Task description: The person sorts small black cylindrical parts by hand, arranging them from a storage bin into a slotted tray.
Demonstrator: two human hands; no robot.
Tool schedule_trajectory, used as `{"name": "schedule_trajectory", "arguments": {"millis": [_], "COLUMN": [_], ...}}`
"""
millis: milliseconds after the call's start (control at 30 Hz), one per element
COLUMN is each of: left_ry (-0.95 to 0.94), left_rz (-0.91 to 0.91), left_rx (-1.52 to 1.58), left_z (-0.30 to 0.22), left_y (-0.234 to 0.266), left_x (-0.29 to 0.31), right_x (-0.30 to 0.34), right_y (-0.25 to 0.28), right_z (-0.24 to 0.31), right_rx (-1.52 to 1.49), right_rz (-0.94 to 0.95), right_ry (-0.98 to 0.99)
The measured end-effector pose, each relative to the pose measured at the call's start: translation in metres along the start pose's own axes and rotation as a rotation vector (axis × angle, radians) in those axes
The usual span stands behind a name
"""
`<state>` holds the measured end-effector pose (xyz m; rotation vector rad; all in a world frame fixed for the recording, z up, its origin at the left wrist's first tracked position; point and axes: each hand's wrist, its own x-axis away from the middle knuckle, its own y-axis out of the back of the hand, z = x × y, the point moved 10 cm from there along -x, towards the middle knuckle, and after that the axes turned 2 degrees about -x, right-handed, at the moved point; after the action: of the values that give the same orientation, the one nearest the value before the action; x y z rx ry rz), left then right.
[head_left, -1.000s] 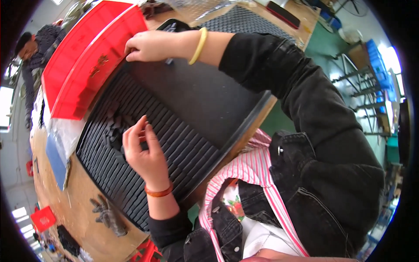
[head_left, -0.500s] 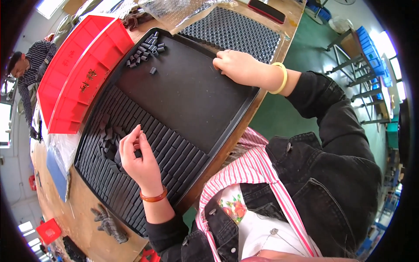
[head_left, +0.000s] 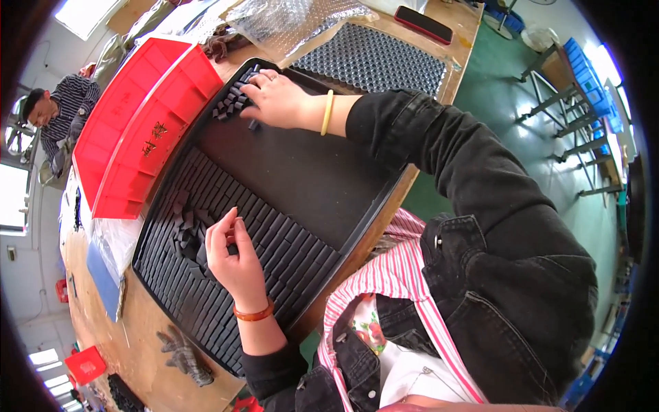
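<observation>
In the head view, we look down on a wide black tray (head_left: 295, 165) with a raised rim, lying aslant on the wooden desk (head_left: 147, 343). Close-set rows of short black pieces (head_left: 295, 240) cover its left and near part, laid end to end like narrow bricks; across the rest, the smooth tray floor shows. A loose heap of black pieces (head_left: 184, 230) lies jumbled on top of the rows, beside our left hand. In the far corner of the tray we see a cluster of small dark tubes (head_left: 230, 104), scattered at various angles. A red plastic bin (head_left: 151, 130) stands along the tray's left edge, dark marks on its wall.

Our left hand (head_left: 237, 254) is over the rows, fingers curled and thumb close to the fingertips; we cannot tell whether anything is pinched there. Our right hand (head_left: 280, 101) reaches over the tube cluster, palm down, fingers spread a little and bent. Its fingertips seem to be among the tubes, though the hand itself covers part of them, so we cannot tell if it grips one.

Beyond the tray, a sheet of upright grey tubes (head_left: 377, 58) lies beside crumpled bubble wrap (head_left: 295, 24).
</observation>
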<state>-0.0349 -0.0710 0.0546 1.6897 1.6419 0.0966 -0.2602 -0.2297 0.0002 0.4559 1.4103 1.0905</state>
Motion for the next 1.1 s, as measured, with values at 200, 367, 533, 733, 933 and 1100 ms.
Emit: {"name": "schedule_trajectory", "arguments": {"millis": [200,367,533,733,933,1100], "left_ry": [-0.004,0.006,0.022,0.007,-0.008,-0.004], "left_rz": [0.022,0.030,0.048,0.062,0.059,0.065], "left_rx": [0.011,0.020,0.041,0.033,0.029,0.029], "left_z": [-0.013,-0.011,-0.005,-0.005,-0.003,-0.005], "left_y": [-0.001,-0.002,-0.004,-0.007,-0.007,-0.005], "left_x": [0.002,0.000,0.001,0.002,0.002,0.003], "right_x": [0.008,-0.018,-0.025,-0.021,-0.016,-0.001], "right_y": [-0.020,-0.023,-0.025,-0.036,-0.036,-0.026], "right_z": [0.016,-0.010,-0.002,-0.001,-0.006,-0.063], "right_rx": [0.075,0.202,0.137,0.059,0.030,-0.919], "right_rz": [0.192,0.045,0.075,0.162,0.142,-0.014], "right_ry": [-0.102,-0.017,0.059,0.027,-0.019,-0.610]}}
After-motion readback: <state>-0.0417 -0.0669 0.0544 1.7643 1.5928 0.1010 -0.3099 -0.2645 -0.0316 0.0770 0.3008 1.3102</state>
